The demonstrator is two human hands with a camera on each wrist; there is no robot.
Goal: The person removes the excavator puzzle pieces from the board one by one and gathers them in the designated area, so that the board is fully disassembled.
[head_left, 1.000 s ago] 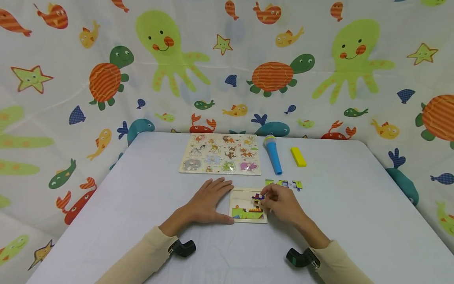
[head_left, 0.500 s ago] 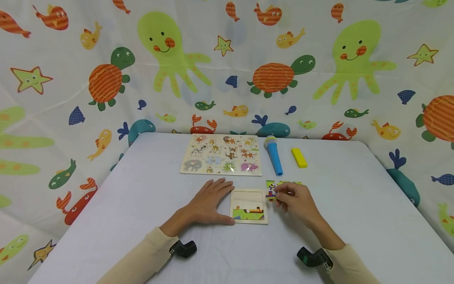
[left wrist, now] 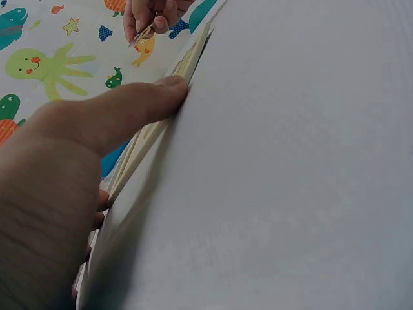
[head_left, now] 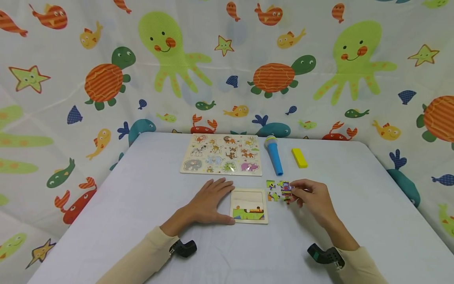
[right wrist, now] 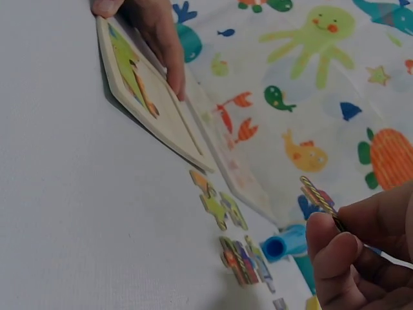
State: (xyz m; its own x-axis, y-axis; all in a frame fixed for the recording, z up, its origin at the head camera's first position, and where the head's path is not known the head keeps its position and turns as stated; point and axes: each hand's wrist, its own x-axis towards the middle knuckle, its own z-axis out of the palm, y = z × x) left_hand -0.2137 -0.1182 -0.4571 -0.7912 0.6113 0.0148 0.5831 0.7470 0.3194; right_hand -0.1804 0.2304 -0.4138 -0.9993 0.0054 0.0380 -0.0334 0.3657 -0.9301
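While the left hand (head_left: 213,201) lies with fingers outstretched along the left side of the puzzle tray (head_left: 248,199), its thumb on the near left corner, the right hand (head_left: 312,195) pinches a puzzle piece (right wrist: 316,195) between thumb and fingers. The hands are well apart, with the tray between them. The held piece is off the counter (head_left: 152,177), near the loose pieces (head_left: 271,184) just right of the tray. Seen nearly edge-on from the right wrist, its striped long edge slants from upper left down into the fingertips, the free end pointing away from them.
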